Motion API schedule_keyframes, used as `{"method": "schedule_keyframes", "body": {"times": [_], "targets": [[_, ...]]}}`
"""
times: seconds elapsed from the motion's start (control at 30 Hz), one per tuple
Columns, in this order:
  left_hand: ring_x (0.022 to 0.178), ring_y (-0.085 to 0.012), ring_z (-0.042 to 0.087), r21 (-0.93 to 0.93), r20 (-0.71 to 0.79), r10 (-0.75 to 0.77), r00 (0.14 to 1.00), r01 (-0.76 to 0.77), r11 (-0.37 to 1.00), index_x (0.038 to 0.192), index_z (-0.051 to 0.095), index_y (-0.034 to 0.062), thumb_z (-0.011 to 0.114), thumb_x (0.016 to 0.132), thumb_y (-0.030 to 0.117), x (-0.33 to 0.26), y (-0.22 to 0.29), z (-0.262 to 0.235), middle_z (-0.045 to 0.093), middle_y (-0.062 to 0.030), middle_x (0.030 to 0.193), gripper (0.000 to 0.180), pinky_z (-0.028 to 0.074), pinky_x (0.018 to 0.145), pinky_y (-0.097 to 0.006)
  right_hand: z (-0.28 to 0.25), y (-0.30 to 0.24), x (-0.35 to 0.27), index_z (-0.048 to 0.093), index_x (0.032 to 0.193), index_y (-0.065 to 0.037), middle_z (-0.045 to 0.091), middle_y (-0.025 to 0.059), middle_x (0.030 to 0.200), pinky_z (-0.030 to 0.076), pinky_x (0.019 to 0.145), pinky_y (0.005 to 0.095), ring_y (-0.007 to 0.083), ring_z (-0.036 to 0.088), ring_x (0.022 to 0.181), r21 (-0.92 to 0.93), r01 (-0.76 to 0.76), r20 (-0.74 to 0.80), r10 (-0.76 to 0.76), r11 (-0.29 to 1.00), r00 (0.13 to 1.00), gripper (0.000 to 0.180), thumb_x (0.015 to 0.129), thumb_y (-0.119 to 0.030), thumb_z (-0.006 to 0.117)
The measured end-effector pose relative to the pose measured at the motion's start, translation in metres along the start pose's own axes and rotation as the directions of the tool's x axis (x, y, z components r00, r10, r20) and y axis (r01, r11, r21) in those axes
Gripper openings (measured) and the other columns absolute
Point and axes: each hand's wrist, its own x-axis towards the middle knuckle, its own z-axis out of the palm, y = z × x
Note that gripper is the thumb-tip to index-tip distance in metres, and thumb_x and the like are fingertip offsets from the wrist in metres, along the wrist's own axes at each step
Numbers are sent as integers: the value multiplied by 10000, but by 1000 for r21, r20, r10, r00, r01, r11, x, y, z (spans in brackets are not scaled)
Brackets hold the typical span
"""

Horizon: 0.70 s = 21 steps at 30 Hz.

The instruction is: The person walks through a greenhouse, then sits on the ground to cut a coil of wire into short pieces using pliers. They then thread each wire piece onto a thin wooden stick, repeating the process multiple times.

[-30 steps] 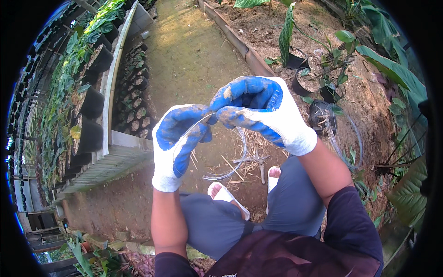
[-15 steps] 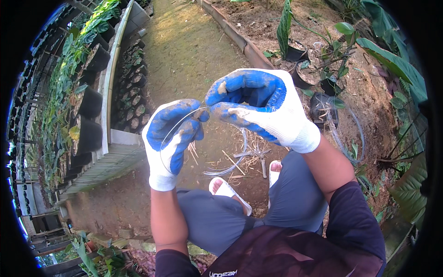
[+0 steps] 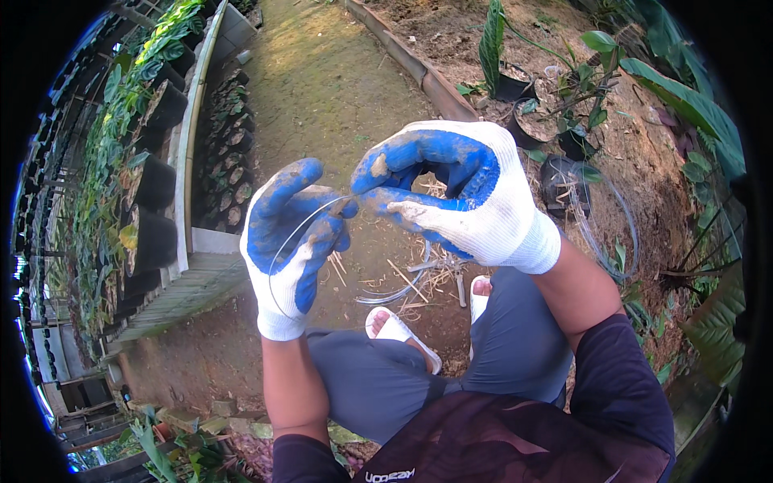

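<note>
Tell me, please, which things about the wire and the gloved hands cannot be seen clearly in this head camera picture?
- Where the thin wire ends: head view, its tip disappears between the right hand fingertips and the left hand.
- Wire's lower end: too thin against the left glove cuff.
- Tools on the ground: partly hidden behind the right hand.
- Both hands' skin: covered by gloves.

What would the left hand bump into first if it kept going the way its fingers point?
Probably the right hand: the left hand points its fingers at it, both pinching the thin wire, fingertips nearly touching.
</note>
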Motion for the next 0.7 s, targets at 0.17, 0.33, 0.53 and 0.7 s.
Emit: {"method": "schedule_keyframes", "body": {"times": [0.17,0.33,0.53,0.7], "targets": [[879,-212,696,13,-36,32,999,-31,999,1376,534,15,817,894,148,-3,-4,2,708,-174,1087,575,554,685,-322,0,1,0,713,1085,47,755,154,1063,582,821,311,175,730,930,-124,74,-4,-75,990,997,244,855,23,790],[942,-234,710,30,0,53,999,-53,998,1345,532,18,802,912,138,-5,-6,1,691,-174,1127,525,560,678,-333,1,0,0,734,1026,29,766,141,1017,585,811,306,181,741,904,-161,87,-21,-91,983,996,215,823,21,803],[998,-264,717,39,-6,80,997,-79,996,1295,552,22,814,918,189,-8,-8,-3,630,-174,1237,489,561,676,-326,1,-2,2,755,982,-21,773,113,951,599,760,318,234,751,811,-442,250,-6,-282,862,959,225,770,-24,828],[1002,-262,716,9,64,140,988,-140,990,1259,571,12,821,918,222,-7,-9,-6,614,-160,1207,472,561,681,-317,0,-2,2,752,981,-18,775,120,949,601,761,326,243,758,811,-415,204,0,-224,887,975,224,770,-31,827]]}}
